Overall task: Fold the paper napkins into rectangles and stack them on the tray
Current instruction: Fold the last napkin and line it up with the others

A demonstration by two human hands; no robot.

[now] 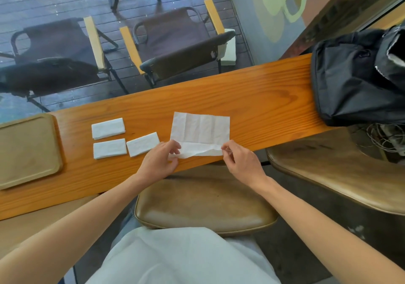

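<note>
done: three folded napkins (108, 128) on table (241, 99), tray (28, 152) bare | now: left hand (161, 161), right hand (241, 161) fingers pinching open napkin (200, 133) near edge | left: fold, stack all

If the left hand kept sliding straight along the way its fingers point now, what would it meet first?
Likely the unfolded napkin itself: the left hand already pinches its near left corner, fingers aimed up and right across the sheet. Beyond that lies bare counter.

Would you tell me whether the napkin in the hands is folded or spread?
Mostly spread: the napkin lies open, only its near edge lifted by both hands.
</note>
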